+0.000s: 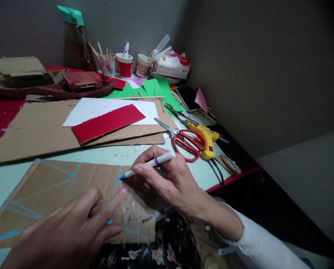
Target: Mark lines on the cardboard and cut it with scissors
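A blue-tipped white marker (155, 163) is pinched in my right hand (171, 179), its tip touching a blue line on a brown cardboard piece (96, 172). The stretched index finger of my left hand (74, 220) presses the corner of a clear plastic set square (134, 211) against the cardboard, close to the marker tip. The thumb of that hand is apart, and its other fingers look bent and are partly hidden. Several blue lines cross the cardboard, some slanting and some crossing each other. Part of the set square lies under the shadow of my right hand.
Red-handled scissors (187, 144) and a yellow glue gun (204, 138) lie beyond my right hand. Larger cardboard sheets (43, 127) bear a red strip (108, 123) and white paper (99, 108). Model boats (80, 84), paper cups (124, 67) and a bottle (74, 41) stand at the back.
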A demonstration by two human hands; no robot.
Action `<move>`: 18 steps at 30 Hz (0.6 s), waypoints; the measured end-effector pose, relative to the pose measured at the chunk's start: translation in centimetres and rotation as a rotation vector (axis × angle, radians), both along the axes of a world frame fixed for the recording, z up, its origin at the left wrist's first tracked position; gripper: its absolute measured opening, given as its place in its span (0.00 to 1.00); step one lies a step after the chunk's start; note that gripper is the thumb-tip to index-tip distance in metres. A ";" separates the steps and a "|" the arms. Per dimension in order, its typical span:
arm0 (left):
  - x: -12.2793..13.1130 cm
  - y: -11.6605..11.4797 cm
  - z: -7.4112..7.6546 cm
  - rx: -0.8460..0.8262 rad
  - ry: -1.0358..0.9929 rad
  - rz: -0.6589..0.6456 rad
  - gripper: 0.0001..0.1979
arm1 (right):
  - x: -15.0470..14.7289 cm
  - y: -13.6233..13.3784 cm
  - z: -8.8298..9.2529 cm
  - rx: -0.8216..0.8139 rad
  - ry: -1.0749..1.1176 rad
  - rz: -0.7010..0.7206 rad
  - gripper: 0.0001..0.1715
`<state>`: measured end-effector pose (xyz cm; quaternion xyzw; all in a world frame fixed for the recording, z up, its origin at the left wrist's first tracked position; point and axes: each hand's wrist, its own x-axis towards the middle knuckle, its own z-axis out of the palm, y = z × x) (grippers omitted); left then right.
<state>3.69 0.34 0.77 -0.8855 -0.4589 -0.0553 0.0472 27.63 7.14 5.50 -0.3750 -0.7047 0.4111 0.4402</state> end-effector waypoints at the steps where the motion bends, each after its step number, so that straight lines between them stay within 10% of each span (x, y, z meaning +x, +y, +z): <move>1: -0.1 0.0 0.0 0.006 0.011 0.005 0.34 | 0.0 0.1 0.1 -0.002 -0.018 0.001 0.11; 11: -0.4 0.0 -1.1 -0.011 -0.229 0.194 0.27 | 1.2 -0.5 0.7 0.039 -0.090 0.023 0.12; 18: -2.0 0.0 -1.5 -0.057 -0.125 0.017 0.30 | 2.5 -1.7 1.0 0.050 -0.120 0.017 0.13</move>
